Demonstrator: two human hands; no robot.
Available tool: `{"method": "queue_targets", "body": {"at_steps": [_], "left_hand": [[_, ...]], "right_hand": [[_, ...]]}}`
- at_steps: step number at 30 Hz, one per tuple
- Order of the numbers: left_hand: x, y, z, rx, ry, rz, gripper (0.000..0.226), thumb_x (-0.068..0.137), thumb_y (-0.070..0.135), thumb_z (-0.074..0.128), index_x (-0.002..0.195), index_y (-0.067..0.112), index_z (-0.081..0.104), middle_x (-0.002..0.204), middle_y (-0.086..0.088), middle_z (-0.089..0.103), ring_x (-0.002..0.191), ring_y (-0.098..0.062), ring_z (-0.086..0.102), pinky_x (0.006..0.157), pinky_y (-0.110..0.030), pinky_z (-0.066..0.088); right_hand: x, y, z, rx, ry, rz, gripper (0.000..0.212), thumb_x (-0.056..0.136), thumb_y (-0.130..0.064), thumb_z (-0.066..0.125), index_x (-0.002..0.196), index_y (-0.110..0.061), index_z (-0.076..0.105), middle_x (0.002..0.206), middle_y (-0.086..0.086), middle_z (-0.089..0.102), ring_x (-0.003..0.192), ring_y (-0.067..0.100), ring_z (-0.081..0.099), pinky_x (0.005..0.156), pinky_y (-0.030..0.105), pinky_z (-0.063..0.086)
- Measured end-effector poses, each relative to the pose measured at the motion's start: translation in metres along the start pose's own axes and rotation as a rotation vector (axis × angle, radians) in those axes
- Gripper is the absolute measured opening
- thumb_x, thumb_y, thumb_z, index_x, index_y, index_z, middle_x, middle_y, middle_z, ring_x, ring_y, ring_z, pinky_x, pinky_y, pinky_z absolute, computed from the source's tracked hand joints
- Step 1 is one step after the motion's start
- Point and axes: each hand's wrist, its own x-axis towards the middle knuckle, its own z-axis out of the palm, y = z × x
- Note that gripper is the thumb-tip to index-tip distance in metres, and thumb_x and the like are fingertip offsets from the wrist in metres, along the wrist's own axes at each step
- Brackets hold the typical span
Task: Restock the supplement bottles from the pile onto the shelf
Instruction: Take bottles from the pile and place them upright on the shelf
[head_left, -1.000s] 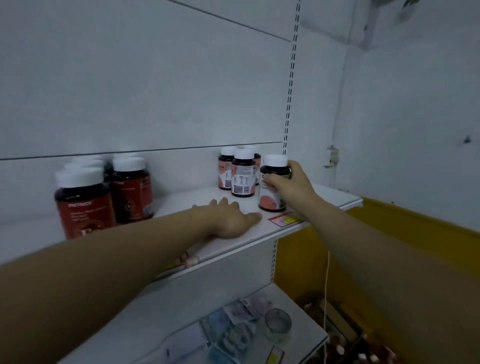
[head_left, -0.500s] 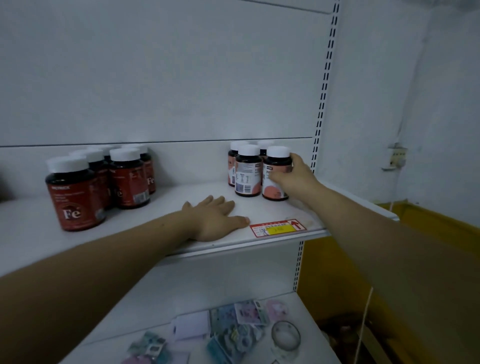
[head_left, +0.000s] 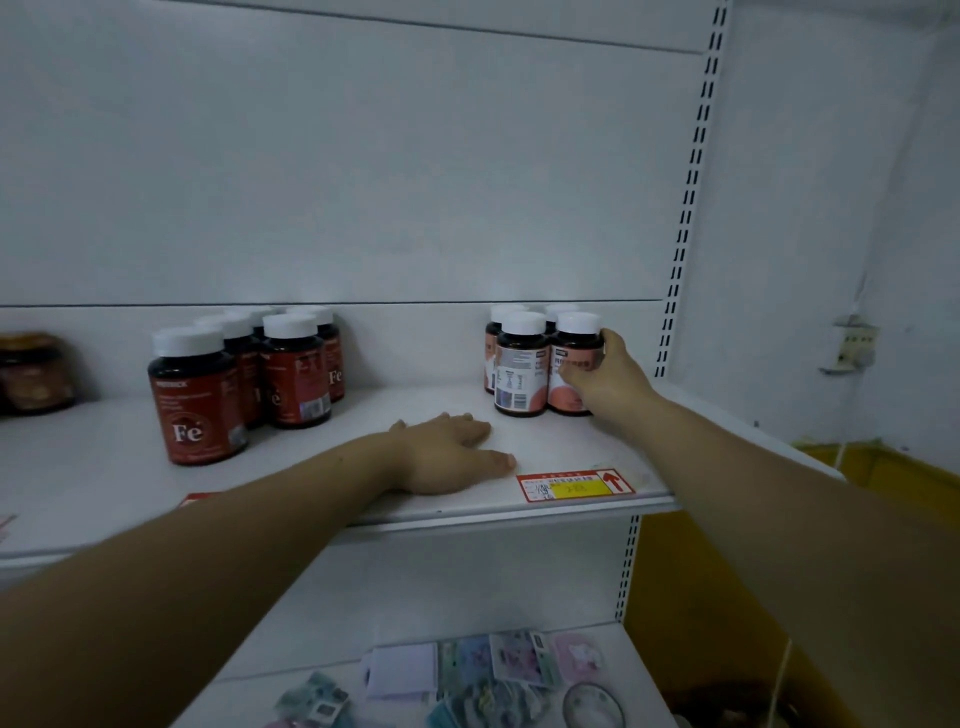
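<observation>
Four pink-label bottles: pink-label bottle (head_left: 571, 374) stands front right in its cluster, on the shelf (head_left: 363, 447).
Right hand (head_left: 605, 376): fingers wrapped round it, probably squaring it up.
Left hand (head_left: 447, 454): flat, holding nothing (likely a brace).
Red Fe bottles (head_left: 195, 400): well apart, left.

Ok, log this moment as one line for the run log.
phase: placing | right hand: grips pink-label bottle upright beside its group | left hand: flat on shelf | Fe bottles: apart, left
</observation>
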Motion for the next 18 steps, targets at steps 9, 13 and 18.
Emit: {"method": "queue_targets", "body": {"at_steps": [9,13,18], "left_hand": [[-0.047,-0.033,-0.052,-0.190,0.174,-0.015,0.074,0.083,0.060,0.055,0.146,0.032,0.028,0.153,0.002,0.027,0.137,-0.019,0.030,0.097,-0.024,0.023],[-0.095,-0.072,-0.079,-0.159,0.272,-0.068,0.072,0.080,0.059,0.057,0.143,0.037,0.031,0.147,0.003,0.037,0.127,-0.019,0.041,0.093,-0.022,0.027],[-0.189,-0.157,-0.105,-0.036,0.375,-0.185,0.069,0.084,0.055,0.057,0.144,0.034,0.031,0.148,0.005,0.036,0.130,-0.016,0.038,0.097,-0.025,0.027]], "right_hand": [[-0.009,-0.073,-0.002,-0.236,0.109,-0.295,0.077,0.085,-0.045,0.061,0.148,-0.020,0.025,0.153,0.005,0.028,0.139,0.024,0.027,0.108,0.034,0.025],[-0.029,-0.146,0.044,-0.295,-0.044,-0.446,0.073,0.083,-0.054,0.059,0.145,-0.023,0.034,0.149,0.004,0.036,0.133,0.023,0.037,0.098,0.029,0.030],[-0.079,-0.252,0.143,-0.232,-0.204,-0.594,0.073,0.081,-0.059,0.056,0.143,-0.026,0.036,0.148,0.001,0.039,0.130,0.022,0.041,0.095,0.030,0.032]]}}
